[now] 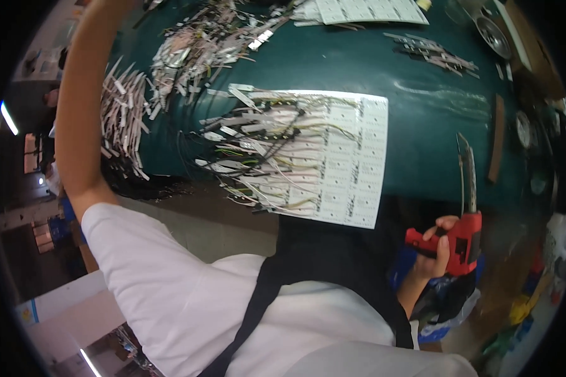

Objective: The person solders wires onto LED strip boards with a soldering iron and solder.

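My right hand (435, 248) is wrapped round the red handle of a soldering gun (464, 242), at the right of the bench's near edge. The gun's long metal tip points up and away from me, with a thin feed tube beside it. My left arm (80, 107) reaches far forward along the left side, and its hand is out of the picture past the top edge. Left of the gun lies a white panel (369, 160) divided into small marked rectangles. Many thin wires with pale strips (251, 147) lie over the panel's left part and stick out past its edge.
The bench has a green top (421, 125). A tangled heap of wired strips (195, 50) lies at the far left, with a neater row (124, 113) nearer. More white panels (371, 9) lie at the back. A small bundle (434, 53) and a brown strip (497, 138) are on the right.
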`<action>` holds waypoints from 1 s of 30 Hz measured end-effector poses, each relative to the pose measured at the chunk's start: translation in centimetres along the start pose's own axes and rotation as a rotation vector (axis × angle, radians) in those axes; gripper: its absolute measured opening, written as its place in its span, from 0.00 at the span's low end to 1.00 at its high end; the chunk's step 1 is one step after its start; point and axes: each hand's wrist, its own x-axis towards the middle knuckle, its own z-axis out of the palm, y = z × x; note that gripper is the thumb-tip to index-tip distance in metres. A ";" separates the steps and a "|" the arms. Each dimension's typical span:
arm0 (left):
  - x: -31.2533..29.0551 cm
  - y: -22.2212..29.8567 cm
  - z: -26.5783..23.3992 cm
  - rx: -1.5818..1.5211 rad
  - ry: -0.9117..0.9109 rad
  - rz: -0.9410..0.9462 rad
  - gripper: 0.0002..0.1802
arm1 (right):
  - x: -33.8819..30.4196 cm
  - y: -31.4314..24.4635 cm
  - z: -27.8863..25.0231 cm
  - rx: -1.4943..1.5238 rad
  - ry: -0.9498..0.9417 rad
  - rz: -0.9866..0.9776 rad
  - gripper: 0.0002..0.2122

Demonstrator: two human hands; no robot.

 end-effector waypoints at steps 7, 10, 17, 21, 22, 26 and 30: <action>-12.2 -9.5 4.5 0.648 -0.662 -0.146 0.13 | -0.3 -0.1 0.5 -0.016 -0.043 0.056 0.19; -14.8 -11.4 5.3 0.888 -0.499 -0.058 0.15 | -0.3 -0.1 0.0 -0.016 -0.035 0.094 0.19; -12.3 -4.1 15.7 0.449 -0.061 0.175 0.13 | -0.1 -0.7 0.7 -0.033 -0.046 0.025 0.34; -11.6 -1.9 23.3 0.263 -0.099 0.049 0.14 | 0.3 -0.9 0.9 -0.032 -0.056 0.032 0.34; -11.1 -2.2 24.6 0.373 -0.039 0.091 0.17 | 0.3 -1.0 1.0 -0.031 -0.066 0.048 0.34; -9.7 -3.4 27.7 0.488 0.030 0.126 0.22 | -0.3 -1.5 0.6 -0.084 -0.101 0.085 0.35; -9.2 -3.6 28.8 0.394 0.071 0.188 0.13 | -1.0 -1.9 0.2 -0.050 -0.108 0.120 0.34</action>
